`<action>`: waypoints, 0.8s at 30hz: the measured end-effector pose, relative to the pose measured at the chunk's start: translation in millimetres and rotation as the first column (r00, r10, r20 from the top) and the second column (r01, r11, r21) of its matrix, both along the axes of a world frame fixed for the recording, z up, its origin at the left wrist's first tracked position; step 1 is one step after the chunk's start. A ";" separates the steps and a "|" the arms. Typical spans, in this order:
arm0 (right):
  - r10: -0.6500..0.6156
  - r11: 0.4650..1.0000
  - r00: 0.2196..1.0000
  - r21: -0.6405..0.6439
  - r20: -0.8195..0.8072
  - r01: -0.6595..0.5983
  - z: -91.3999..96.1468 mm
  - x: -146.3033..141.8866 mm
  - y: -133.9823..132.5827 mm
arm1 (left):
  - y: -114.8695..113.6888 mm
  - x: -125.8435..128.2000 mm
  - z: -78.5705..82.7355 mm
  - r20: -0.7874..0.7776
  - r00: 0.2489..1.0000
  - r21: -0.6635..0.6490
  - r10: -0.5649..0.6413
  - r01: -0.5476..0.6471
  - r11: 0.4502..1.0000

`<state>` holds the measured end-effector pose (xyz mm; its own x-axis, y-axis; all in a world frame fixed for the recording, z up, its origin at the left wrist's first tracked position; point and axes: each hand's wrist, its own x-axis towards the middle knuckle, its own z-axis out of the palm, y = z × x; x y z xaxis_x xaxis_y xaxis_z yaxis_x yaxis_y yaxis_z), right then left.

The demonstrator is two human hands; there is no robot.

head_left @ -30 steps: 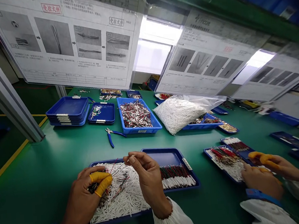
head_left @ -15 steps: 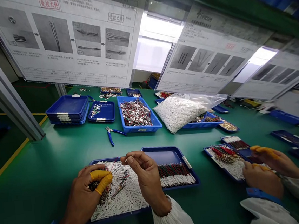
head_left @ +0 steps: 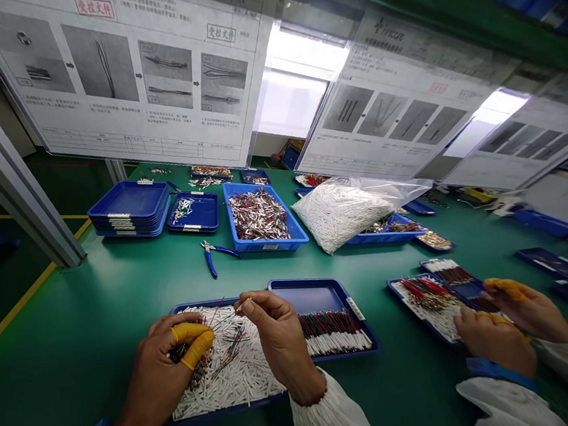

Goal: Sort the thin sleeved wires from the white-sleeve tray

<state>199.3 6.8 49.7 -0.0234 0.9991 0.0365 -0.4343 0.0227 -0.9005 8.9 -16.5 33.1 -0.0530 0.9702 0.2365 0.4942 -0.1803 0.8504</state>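
My left hand (head_left: pixel 165 365), with yellow finger cots on two fingers, pinches a thin-wired part (head_left: pixel 218 324) with fine dark and red leads pointing right. Below its palm lie more brass-tipped wired parts (head_left: pixel 199 375), partly hidden by the hand. Close by on the right, my right hand (head_left: pixel 278 337) pinches a small white tube (head_left: pixel 245 304) between thumb and index finger, at the far end of the leads; whether a lead is inside the tube is too small to tell. Both hands are above a blue tray (head_left: pixel 218 415) of loose white tubes (head_left: pixel 239 378).
A second blue tray (head_left: pixel 307 295) holds a row of sleeved wires (head_left: pixel 333 332). Behind are blue-handled cutters (head_left: pixel 211 260), a bin (head_left: pixel 271 244) of wired parts, stacked trays (head_left: pixel 129 200) and a bag of white tubes (head_left: pixel 339 211). A co-worker's hands (head_left: pixel 497 343) work at right.
My right hand has shifted slightly to the right with the white tube, while my left hand stays in place. The co-worker's hands have moved a little.
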 end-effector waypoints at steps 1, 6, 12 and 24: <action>-0.006 1.000 1.000 0.001 0.023 0.006 0.7 -0.1 -0.2 | 0.0 0.0 0.1 -0.001 1.000 -0.003 0.001 -0.001 1.000; -0.001 0.999 0.985 0.042 0.170 -0.006 5.9 0.9 -1.1 | -0.2 -0.1 -0.7 0.002 1.000 0.012 -0.003 0.003 1.000; -0.057 0.994 0.977 0.099 0.205 0.037 8.0 4.3 0.8 | 0.2 -0.8 -2.5 -0.021 1.000 0.003 -0.008 0.008 1.000; -0.078 0.987 0.983 0.151 0.167 0.052 13.2 -2.2 -1.2 | -0.7 0.2 -6.4 -0.108 0.992 0.081 -0.068 0.077 0.994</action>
